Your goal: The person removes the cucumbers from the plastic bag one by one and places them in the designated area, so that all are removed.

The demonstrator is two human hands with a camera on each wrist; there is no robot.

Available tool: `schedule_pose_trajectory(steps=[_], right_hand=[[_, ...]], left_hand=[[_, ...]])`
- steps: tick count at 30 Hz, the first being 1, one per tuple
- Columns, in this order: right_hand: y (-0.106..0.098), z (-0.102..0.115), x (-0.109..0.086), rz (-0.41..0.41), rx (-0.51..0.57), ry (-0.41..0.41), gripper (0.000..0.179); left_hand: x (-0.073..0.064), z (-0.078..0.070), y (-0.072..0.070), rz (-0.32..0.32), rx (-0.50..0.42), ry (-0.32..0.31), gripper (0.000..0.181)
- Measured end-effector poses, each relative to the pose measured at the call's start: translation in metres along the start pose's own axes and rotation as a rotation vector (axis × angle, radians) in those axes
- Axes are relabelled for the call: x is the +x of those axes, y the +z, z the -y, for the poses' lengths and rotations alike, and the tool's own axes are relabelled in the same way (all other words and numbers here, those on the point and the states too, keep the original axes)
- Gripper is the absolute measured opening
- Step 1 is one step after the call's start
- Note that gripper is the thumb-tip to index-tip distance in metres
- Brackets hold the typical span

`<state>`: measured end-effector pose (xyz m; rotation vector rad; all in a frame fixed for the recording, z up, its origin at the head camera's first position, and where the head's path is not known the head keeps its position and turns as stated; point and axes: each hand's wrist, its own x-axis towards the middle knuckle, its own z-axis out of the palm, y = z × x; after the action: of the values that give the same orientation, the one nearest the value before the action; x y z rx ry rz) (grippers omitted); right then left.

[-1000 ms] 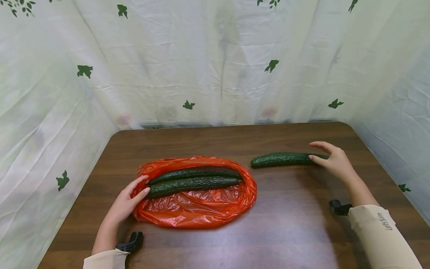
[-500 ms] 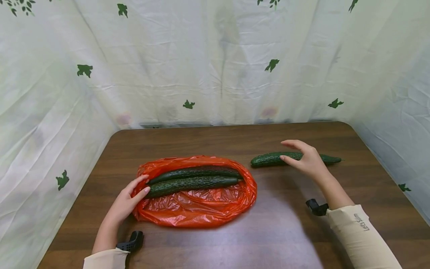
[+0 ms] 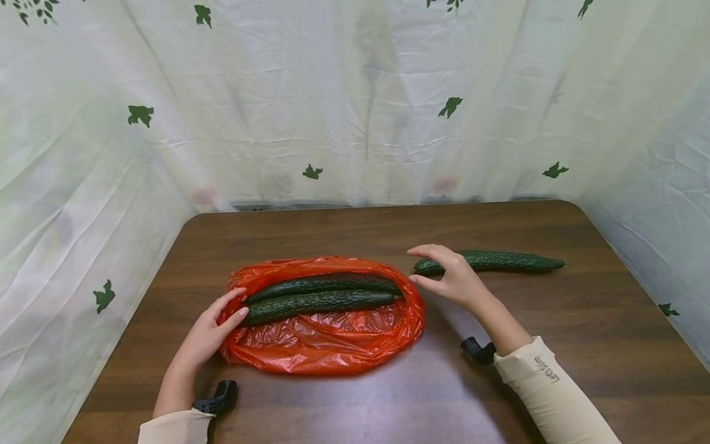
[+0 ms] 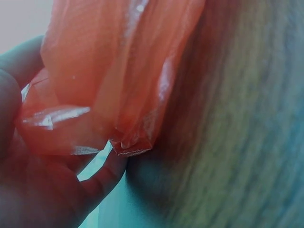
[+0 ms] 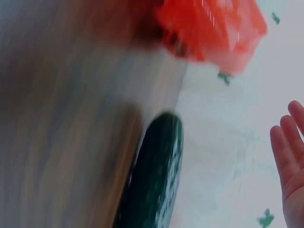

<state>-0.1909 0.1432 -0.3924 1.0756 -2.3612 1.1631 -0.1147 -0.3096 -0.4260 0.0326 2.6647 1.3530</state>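
Note:
On the table, a red plastic bag (image 3: 327, 361) lies with its mouth spread wide. Two long cucumbers rest side by side in it, a rear cucumber (image 3: 333, 283) and a front cucumber (image 3: 327, 304). My left hand (image 3: 202, 339) holds the bag's left end, thumb and fingertips at the rim by the cucumbers' tips. In the left wrist view, the bag's film (image 4: 109, 71) lies within that hand. My right hand (image 3: 457, 280), fingers spread and holding nothing, is between the bag's right rim and a third cucumber (image 3: 510, 261), partly covering its left end. The right wrist view shows this cucumber (image 5: 154, 175) close up.
The brown wooden table (image 3: 355, 234) has rounded far corners. A pale curtain (image 3: 355, 111) with green leaf prints hangs behind it and at both sides. Black wrist devices, one on the left (image 3: 218, 398) and one on the right (image 3: 478, 351), sit below the hands.
My right hand has moved left along the third cucumber, from its right end to its left end near the bag. The cucumber has stayed put. My left hand and the bag look unchanged.

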Motion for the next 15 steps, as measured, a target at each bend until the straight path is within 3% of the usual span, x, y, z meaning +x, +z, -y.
schedule_pose_trajectory(steps=[9,15], right_hand=[[0.036,0.016,0.008,0.068,0.114,-0.002,0.042],[0.055,0.02,0.01,0.148,0.207,0.083,0.045]], left_hand=[[0.0,0.001,0.0,-0.004,0.005,0.006,0.058],[0.001,0.001,0.001,-0.004,0.008,0.016,0.058]])
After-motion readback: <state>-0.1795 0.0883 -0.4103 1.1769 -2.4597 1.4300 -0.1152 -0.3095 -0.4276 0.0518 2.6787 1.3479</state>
